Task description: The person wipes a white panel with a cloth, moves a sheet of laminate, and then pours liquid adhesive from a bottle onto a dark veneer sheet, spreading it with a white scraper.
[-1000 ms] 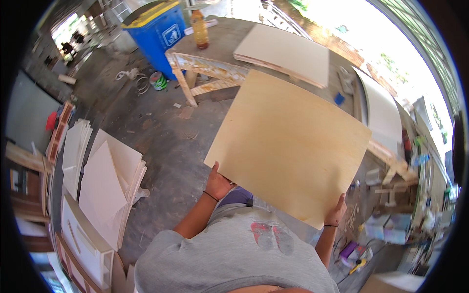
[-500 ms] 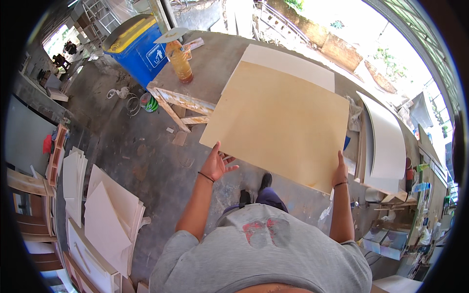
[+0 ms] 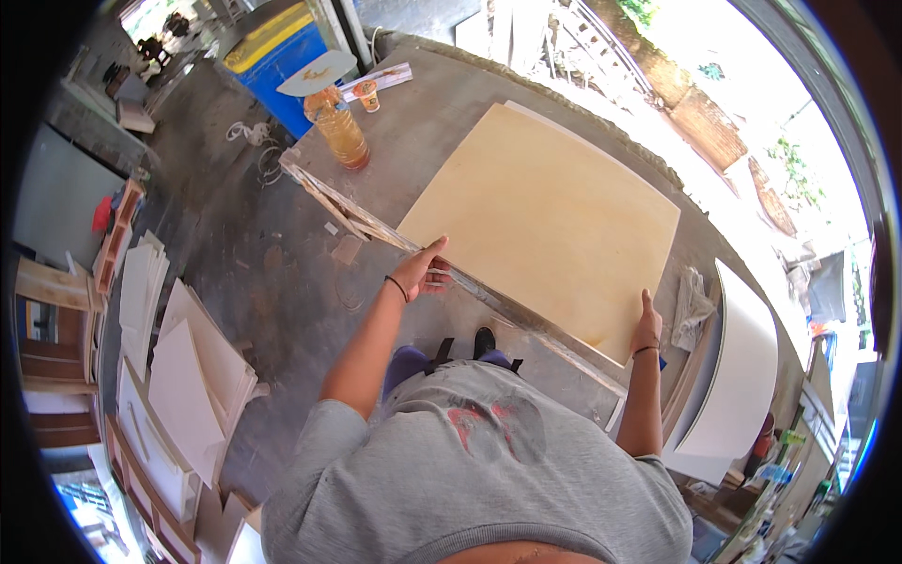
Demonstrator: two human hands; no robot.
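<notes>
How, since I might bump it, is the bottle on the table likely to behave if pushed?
The bottle may tip, being tall and narrow, with a flat piece seemingly on top. Once down, it could roll, since its sides look round.

From my distant station I see a scuffed grey floor [image 3: 291, 310] spreading left of the grip, while a worn table [image 3: 423, 94] stretches beyond it. A blue-and-yellow bin [image 3: 282, 70] stands near the table's left end. Strong daylight floods the open side [image 3: 799, 160] ahead and right. Far left of the grip, a grey surface [image 3: 70, 188] could be wall or board; the bent rim obscures it.
</notes>
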